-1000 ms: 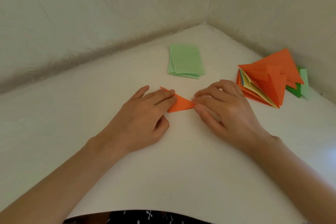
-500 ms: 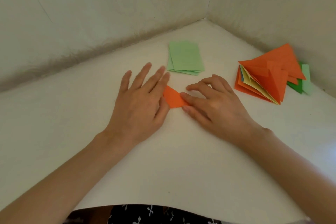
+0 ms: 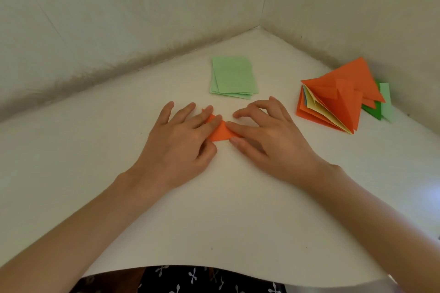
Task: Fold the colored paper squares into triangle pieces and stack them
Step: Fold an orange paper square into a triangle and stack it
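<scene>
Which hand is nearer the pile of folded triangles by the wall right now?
Right. The right hand sits beside the pile of folded triangles, bare table between them; the left hand is farther, across the orange piece both hands press.

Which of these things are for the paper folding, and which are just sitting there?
For the folding: the orange paper pressed by the left hand and right hand; the light green sheets; the pile of folded pieces.
Just there: the white table; the wall; the patterned cloth at the bottom edge.
</scene>
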